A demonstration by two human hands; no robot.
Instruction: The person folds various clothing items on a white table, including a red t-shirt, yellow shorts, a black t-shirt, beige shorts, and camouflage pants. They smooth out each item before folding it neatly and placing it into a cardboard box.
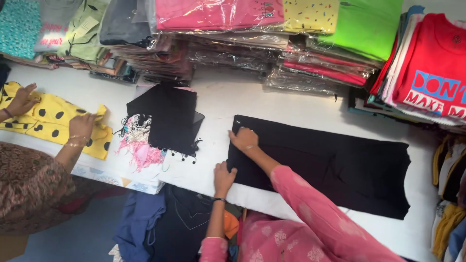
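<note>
Already the white table (272, 104) carries most of what matters: along its far edge stand stacks of folded clothes in clear plastic bags (242, 34), and at the right a pile of red shirts (432, 68). On the bare middle of the table lies the black garment (340, 165), stretched out flat and long, reaching from the hands at its left end to the right side of the table; it looks smoothed but not yet folded over, so the folding seems barely begun. To its left sits a smaller black cloth (167, 119) lying partly over a pink fringed piece (141, 145). The left hand (223, 178) rests palm down on the near left corner of the black garment, fingers together and flat. The right hand (244, 139) presses on the far left corner, fingers bent; whether they pinch the edge I cannot tell. At the far left another person's hands (80, 127) lie on a yellow dotted garment (53, 121).
</note>
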